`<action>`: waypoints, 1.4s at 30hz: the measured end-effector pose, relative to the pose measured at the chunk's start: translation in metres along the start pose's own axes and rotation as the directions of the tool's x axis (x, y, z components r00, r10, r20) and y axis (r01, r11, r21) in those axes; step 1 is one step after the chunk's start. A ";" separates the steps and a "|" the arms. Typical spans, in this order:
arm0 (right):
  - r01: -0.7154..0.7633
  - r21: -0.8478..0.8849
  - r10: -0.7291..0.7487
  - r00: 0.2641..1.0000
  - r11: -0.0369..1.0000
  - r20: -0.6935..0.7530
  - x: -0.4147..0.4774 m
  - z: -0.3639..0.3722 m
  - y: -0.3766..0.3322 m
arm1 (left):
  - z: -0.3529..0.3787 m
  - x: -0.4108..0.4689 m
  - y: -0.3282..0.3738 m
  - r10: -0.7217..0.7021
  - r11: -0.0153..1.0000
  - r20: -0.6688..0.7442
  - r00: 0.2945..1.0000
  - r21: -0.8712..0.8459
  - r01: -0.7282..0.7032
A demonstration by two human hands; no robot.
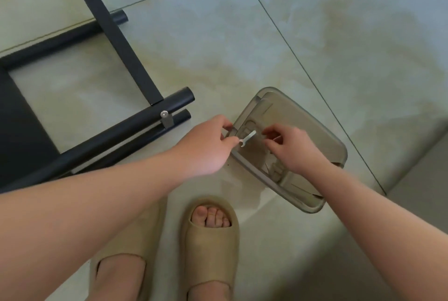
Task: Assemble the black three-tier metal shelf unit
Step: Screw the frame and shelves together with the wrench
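Observation:
The black metal shelf frame (pixel 101 138) lies flat on the floor at the left, its round tubes joined by a flat crossbar (pixel 114 34) and a silver bracket with a bolt (pixel 165 117). A translucent grey plastic tray (pixel 315 131) sits on the floor to the right of it. My left hand (pixel 208 145) pinches a small silver flat wrench (pixel 247 137) over the tray's left rim. My right hand (pixel 293 148) reaches into the tray with curled fingers, pinching something small that I cannot make out.
The floor is pale glossy tile with dark grout lines (pixel 303 68). My two feet in beige slide sandals (pixel 211 247) stand just below the tray. A raised step or ledge (pixel 417 179) runs along the right edge.

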State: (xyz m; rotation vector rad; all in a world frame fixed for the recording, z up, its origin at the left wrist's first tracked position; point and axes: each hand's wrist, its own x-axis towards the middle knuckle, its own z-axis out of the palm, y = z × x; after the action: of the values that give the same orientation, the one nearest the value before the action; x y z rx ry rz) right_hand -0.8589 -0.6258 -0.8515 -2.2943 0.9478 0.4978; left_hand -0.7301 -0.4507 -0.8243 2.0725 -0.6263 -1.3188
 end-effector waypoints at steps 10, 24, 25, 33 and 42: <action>-0.052 -0.364 0.107 0.985 0.930 0.134 0.018 0.013 0.036 | 0.012 0.004 -0.009 0.001 0.988 -0.101 0.995 -0.154 -0.016; -0.043 -0.413 0.100 0.988 0.910 0.116 0.013 0.017 0.036 | 0.014 0.001 -0.012 0.015 0.982 -0.107 0.994 -0.183 -0.035; -0.031 -0.386 0.073 0.993 0.922 0.097 0.013 0.018 0.032 | 0.014 0.000 -0.011 0.015 0.981 -0.104 0.994 -0.188 -0.035; 0.385 -0.075 -0.379 0.922 0.920 0.083 0.019 0.048 -0.012 | 0.009 -0.002 -0.010 -0.002 0.968 -0.064 0.998 -0.252 -0.014; 0.475 -0.195 -0.453 0.879 0.858 0.145 0.029 0.067 -0.007 | 0.008 -0.007 -0.011 -0.021 0.950 0.004 1.000 -0.312 0.021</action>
State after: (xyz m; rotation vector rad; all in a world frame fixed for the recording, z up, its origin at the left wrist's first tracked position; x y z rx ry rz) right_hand -0.8412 -0.5927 -0.9149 -2.5642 0.2724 0.5142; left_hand -0.7393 -0.4399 -0.8306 1.8250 -0.3669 -1.3348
